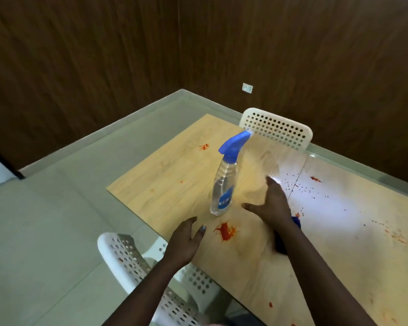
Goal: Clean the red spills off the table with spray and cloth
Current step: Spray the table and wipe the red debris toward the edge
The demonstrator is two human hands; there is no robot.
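A clear spray bottle with a blue trigger head stands upright on the wooden table. My right hand is just right of the bottle, fingers spread and straight, a small gap from it. My left hand hovers at the table's near edge, fingers relaxed and holding nothing. A dark blue cloth lies on the table, mostly hidden under my right forearm. A large red spill sits between my hands. Smaller red spots lie at the far left and on the right half.
A white perforated chair stands at the table's far side. Another white perforated chair is below my left arm at the near edge. Grey floor lies to the left, with dark wood walls behind.
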